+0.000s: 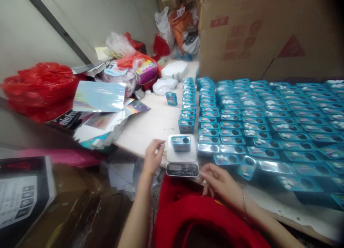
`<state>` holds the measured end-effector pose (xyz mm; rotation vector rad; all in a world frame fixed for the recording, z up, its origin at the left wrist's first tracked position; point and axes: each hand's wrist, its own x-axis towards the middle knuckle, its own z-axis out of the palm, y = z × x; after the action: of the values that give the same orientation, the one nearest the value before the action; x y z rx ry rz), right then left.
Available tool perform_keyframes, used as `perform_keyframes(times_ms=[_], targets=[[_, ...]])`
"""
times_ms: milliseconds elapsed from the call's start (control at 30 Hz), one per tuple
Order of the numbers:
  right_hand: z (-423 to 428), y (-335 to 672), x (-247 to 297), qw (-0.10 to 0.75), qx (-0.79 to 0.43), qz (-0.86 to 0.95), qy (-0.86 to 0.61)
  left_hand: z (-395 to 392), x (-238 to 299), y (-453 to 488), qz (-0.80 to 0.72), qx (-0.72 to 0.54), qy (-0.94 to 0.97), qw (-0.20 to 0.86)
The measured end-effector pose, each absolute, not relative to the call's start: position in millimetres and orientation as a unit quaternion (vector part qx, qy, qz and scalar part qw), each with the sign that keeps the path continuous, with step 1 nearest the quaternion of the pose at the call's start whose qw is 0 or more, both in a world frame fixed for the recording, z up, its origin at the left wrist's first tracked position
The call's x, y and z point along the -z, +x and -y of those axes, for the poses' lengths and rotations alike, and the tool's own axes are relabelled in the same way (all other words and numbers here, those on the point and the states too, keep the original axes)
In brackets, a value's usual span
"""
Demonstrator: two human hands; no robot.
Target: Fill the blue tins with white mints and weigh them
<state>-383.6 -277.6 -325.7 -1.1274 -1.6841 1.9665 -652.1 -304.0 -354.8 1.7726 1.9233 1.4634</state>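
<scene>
A white kitchen scale (170, 158) with a dark display panel sits at the table's front edge. On its plate stands a small blue box (180, 144) with a round dark spot on top. My left hand (154, 156) is just left of the scale, fingers loosely bent and apart, with nothing seen in them. To the right of the display panel is my right hand (220, 180), its fingers half curled and apart, also without a visible object. Behind the scale runs a row of similar blue boxes (186, 125).
Many blue boxes (232, 131), several topped with white pellets, fill the table's right side. One blue box (171, 98) stands alone. Shiny printed sheets (99, 96) and a red plastic bag (40, 83) lie left. A big carton (268, 33) rises behind.
</scene>
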Motion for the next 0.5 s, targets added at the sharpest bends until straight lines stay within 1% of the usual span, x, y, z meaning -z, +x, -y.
perform_keyframes(times_ms=[67, 167, 233, 333, 400, 500], targets=[[264.7, -399.0, 302.6, 0.215, -0.615, 0.659, -0.375, 305.8, 355.4, -651.0, -0.641, -0.483, 0.592, 0.079], [238.2, -427.2, 279.4, 0.295, -0.472, 0.744, -0.368, 308.9, 354.4, -649.4, -0.648, -0.477, 0.588, 0.086], [219.9, -447.2, 275.1, 0.292, -0.396, 0.786, -0.375, 310.5, 353.3, -648.9, -0.651, -0.476, 0.585, 0.089], [202.5, -467.1, 279.1, 0.238, -0.327, 0.82, -0.404, 311.2, 353.1, -650.0, -0.649, -0.477, 0.586, 0.093], [200.2, -462.9, 280.5, 0.241, -0.315, 0.819, -0.414, 310.8, 354.4, -651.7, -0.649, -0.48, 0.582, 0.097], [201.8, -419.2, 270.5, 0.284, -0.337, 0.8, -0.406, 308.6, 357.6, -654.7, -0.651, -0.486, 0.574, 0.108]])
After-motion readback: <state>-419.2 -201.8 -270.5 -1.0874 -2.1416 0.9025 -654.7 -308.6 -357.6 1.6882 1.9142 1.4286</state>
